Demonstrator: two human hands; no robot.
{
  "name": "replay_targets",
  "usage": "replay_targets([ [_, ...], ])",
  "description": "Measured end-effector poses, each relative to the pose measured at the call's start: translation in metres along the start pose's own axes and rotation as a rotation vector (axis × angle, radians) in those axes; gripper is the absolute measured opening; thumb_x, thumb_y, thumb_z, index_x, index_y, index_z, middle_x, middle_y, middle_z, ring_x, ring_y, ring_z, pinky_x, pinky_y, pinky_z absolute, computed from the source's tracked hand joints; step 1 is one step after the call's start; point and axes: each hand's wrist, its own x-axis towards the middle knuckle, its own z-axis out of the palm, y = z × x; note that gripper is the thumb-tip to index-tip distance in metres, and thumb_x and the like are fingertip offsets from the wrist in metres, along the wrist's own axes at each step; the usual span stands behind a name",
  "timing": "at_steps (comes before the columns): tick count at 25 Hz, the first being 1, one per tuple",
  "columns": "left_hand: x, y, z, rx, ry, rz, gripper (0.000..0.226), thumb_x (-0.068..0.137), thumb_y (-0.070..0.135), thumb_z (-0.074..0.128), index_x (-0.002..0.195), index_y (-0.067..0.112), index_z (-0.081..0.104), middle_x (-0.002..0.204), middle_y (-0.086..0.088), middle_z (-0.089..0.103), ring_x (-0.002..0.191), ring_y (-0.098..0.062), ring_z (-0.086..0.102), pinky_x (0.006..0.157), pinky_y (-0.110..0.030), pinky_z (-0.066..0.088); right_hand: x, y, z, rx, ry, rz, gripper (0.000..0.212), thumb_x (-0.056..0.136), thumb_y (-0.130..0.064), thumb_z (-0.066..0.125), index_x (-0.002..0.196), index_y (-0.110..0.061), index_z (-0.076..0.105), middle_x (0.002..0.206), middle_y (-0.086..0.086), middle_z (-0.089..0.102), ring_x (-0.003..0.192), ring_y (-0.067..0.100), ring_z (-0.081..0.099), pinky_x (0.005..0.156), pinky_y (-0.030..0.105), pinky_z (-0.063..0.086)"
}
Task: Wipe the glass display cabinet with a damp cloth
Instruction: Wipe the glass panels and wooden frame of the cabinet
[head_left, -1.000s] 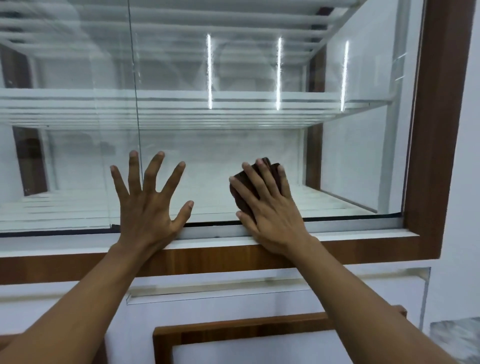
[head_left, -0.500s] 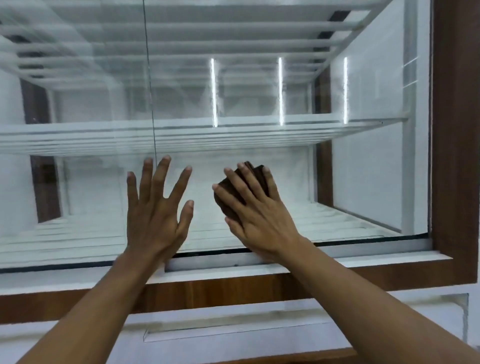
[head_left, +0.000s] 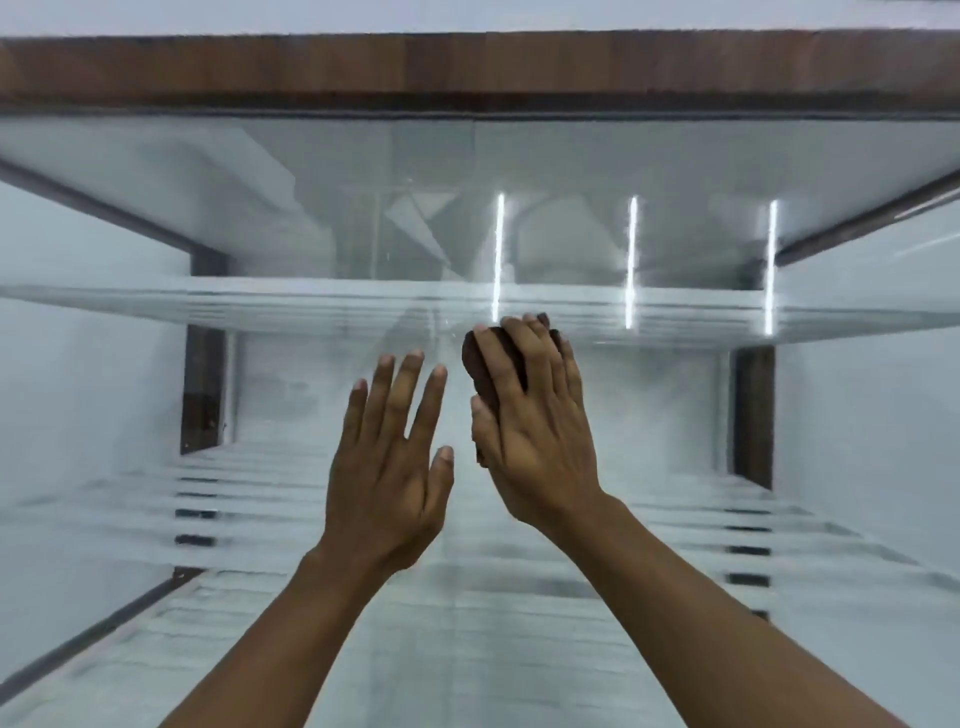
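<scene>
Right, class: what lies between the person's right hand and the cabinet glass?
A bunched dark brown cloth, which the right hand holds against the cabinet glass; the head view shows it.

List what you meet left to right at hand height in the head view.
left wooden post → left hand → brown cloth, held by right hand → right wooden post
</scene>
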Motion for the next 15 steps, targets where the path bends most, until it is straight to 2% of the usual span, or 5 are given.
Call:
replay_targets([
  [4,0.049,-0.030,-0.016,0.029,-0.026,0.026,0.069,0.099,0.031,0.038,0.161,0.010,0.017,0.170,-0.012,0.008,0.157,-0.029,0.006,0.128,-0.045,0.006,0.054,-0.011,0.011,-0.084,-0.033,-0.037,0.056,0.103,-0.032,0.040,0.155,-0.012,0.038,0.157,0.011,0.035,0.154,0.031,0.024,0.127,0.052,0.018],
  [8,0.087,-0.064,-0.033,0.051,-0.058,0.089,0.071,0.098,0.038,0.042,0.160,0.009,0.020,0.169,-0.013,0.010,0.157,-0.031,0.008,0.127,-0.050,0.010,0.079,-0.018,0.015,-0.163,-0.056,-0.026,0.059,0.103,-0.034,0.039,0.158,-0.011,0.030,0.162,0.012,0.026,0.155,0.033,0.018,0.127,0.052,0.017],
  [12,0.101,-0.079,-0.041,0.038,-0.108,0.167,0.077,0.097,0.047,0.047,0.159,0.009,0.023,0.168,-0.014,0.014,0.157,-0.033,0.010,0.126,-0.053,0.015,0.091,-0.026,0.017,-0.216,-0.075,0.004,0.060,0.104,-0.033,0.039,0.158,-0.009,0.029,0.159,0.012,0.028,0.152,0.035,0.023,0.125,0.053,0.022],
  [15,0.123,-0.088,-0.048,0.011,-0.109,0.158,0.077,0.098,0.049,0.046,0.159,0.008,0.024,0.168,-0.015,0.016,0.157,-0.033,0.009,0.126,-0.052,0.013,0.119,-0.033,0.018,-0.267,-0.067,0.031,0.061,0.102,-0.031,0.044,0.158,-0.007,0.033,0.155,0.011,0.029,0.148,0.036,0.027,0.124,0.053,0.022],
])
